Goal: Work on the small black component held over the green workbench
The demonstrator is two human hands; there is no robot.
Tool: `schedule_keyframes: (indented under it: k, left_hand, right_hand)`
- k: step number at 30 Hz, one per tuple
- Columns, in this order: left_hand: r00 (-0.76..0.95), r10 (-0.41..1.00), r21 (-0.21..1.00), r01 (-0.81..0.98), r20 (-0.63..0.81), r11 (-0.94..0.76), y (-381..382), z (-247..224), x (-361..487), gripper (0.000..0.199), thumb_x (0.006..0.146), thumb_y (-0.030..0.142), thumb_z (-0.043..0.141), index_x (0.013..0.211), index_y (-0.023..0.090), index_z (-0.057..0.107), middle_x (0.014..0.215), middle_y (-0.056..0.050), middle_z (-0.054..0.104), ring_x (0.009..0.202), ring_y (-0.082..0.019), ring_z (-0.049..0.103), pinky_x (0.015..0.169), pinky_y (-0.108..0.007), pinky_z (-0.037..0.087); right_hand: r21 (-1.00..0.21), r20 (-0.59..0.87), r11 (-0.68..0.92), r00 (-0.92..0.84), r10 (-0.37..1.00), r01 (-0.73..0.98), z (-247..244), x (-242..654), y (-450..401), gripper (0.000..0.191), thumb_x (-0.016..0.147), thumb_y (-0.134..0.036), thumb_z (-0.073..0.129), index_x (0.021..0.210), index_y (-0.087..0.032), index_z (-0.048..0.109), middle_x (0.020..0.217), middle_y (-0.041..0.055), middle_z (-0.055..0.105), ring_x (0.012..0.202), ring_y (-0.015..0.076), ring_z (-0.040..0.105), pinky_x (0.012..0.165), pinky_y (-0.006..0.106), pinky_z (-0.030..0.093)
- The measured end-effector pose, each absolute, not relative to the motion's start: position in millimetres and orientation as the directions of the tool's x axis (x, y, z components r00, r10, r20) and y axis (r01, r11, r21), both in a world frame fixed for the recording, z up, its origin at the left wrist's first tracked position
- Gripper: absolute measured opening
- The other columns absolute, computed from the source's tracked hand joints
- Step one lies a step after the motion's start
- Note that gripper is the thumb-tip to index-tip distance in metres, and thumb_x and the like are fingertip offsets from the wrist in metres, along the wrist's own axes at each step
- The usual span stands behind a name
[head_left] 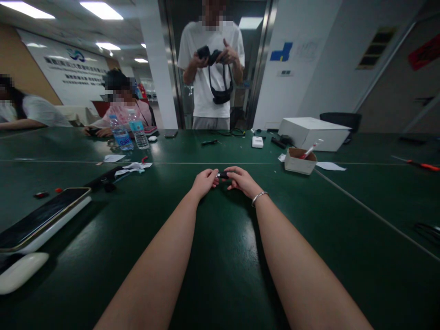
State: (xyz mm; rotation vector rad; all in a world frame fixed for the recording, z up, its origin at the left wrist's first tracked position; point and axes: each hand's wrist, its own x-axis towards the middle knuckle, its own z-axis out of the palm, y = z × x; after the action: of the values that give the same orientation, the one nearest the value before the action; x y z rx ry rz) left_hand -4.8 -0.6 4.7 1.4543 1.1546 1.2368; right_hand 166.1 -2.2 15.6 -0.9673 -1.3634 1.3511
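Note:
Above the green table [220, 256], a small black object with a silvery end [223, 175] spans the gap between my hands. It may be a USB stick or something like it, but it is too small to tell. My left hand [205, 182] pinches the silvery end between thumb and fingers. On the black end, the thumb and fingertips of my right hand [243, 181] are closed, with a silver bangle [259, 198] around that wrist. My fingers hide part of the object.
A phone [48, 215] on a white block and a white mouse [22, 272] lie at left. Farther back stand two water bottles [121, 133]. An open small box [299, 161] and a white carton [314, 133] are at right. A person [213, 68] stands opposite, holding black devices.

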Motion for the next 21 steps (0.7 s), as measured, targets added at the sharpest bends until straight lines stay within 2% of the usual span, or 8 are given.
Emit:
schedule_keyframes:
  k: [3,5,7,9,12,14,19,21]
  left_hand:
    - [0.059,0.961,0.954,0.114,0.272,-0.277,-0.5,3.1,-6.3,0.033,0.070,0.029,0.071,0.099,0.017,0.060,0.091,-0.006,0.064,0.073,-0.014,0.063,0.058,-0.022,0.049]
    - [0.093,0.954,0.948,0.123,0.285,-0.295,0.2,2.8,-7.0,0.031,0.072,0.025,0.069,0.100,0.016,0.059,0.083,-0.004,0.063,0.069,-0.012,0.062,0.058,-0.021,0.048]
    - [0.128,0.960,0.956,0.130,0.248,-0.264,1.4,2.8,-7.0,0.022,0.080,0.030,0.060,0.096,0.015,0.060,0.069,-0.002,0.059,0.058,-0.011,0.058,0.053,-0.021,0.045]
    - [0.123,0.969,0.963,0.138,0.214,-0.230,2.3,2.9,-6.8,0.023,0.084,0.035,0.052,0.093,0.015,0.060,0.068,-0.002,0.058,0.054,-0.010,0.057,0.049,-0.021,0.042]
    - [0.061,0.967,0.955,0.155,0.247,-0.254,1.8,3.8,-7.0,0.024,0.078,0.031,0.061,0.097,0.017,0.061,0.088,-0.005,0.062,0.064,-0.011,0.059,0.052,-0.021,0.043]
    - [0.052,0.957,0.943,0.158,0.287,-0.291,0.9,4.7,-7.4,0.032,0.072,0.024,0.067,0.103,0.018,0.060,0.094,-0.005,0.062,0.067,-0.011,0.060,0.054,-0.021,0.044]
    - [0.096,0.972,0.956,0.182,0.215,-0.230,0.9,6.1,-6.8,0.023,0.086,0.031,0.049,0.095,0.015,0.061,0.065,-0.001,0.055,0.051,-0.009,0.052,0.048,-0.020,0.040]
    - [0.075,0.980,0.962,0.190,0.185,-0.196,1.3,6.3,-6.4,0.024,0.087,0.033,0.046,0.094,0.015,0.061,0.067,-0.001,0.056,0.050,-0.008,0.051,0.047,-0.019,0.039]
  right_hand:
    - [-0.994,0.082,0.062,-0.231,0.970,-0.091,15.3,165.8,-1.8,0.015,0.082,-0.013,0.058,0.096,-0.017,0.058,0.063,-0.0020,0.064,0.036,0.0027,0.042,0.049,0.023,0.057]
    - [-0.994,0.078,0.058,-0.231,0.970,-0.092,15.3,165.6,-1.8,0.014,0.082,-0.013,0.057,0.096,-0.016,0.058,0.062,-0.0020,0.064,0.037,0.0033,0.044,0.049,0.023,0.057]
    - [-0.995,0.078,0.059,-0.232,0.970,-0.085,15.5,165.4,-2.0,0.015,0.082,-0.014,0.058,0.096,-0.016,0.058,0.060,-0.0024,0.063,0.037,0.0035,0.045,0.049,0.022,0.056]
    - [-0.995,0.078,0.062,-0.231,0.970,-0.077,15.6,165.3,-2.3,0.015,0.082,-0.014,0.058,0.097,-0.016,0.058,0.060,-0.0028,0.063,0.037,0.0030,0.044,0.049,0.022,0.056]
    - [-0.995,0.079,0.065,-0.234,0.969,-0.070,15.7,165.0,-2.4,0.015,0.083,-0.014,0.057,0.097,-0.016,0.058,0.058,-0.0032,0.062,0.037,0.0035,0.045,0.050,0.022,0.056]
    - [-0.996,0.078,0.063,-0.236,0.969,-0.068,15.8,164.9,-2.2,0.014,0.082,-0.015,0.058,0.096,-0.016,0.058,0.058,-0.0033,0.061,0.040,0.0050,0.049,0.050,0.022,0.056]
    - [-0.996,0.072,0.059,-0.233,0.970,-0.062,15.7,164.1,-1.5,0.014,0.082,-0.013,0.057,0.095,-0.016,0.058,0.057,-0.0030,0.061,0.044,0.0065,0.053,0.049,0.021,0.055]
    - [-0.996,0.071,0.058,-0.228,0.971,-0.062,15.4,163.9,-1.2,0.014,0.082,-0.013,0.056,0.095,-0.016,0.057,0.056,-0.0030,0.060,0.045,0.0072,0.054,0.048,0.021,0.055]
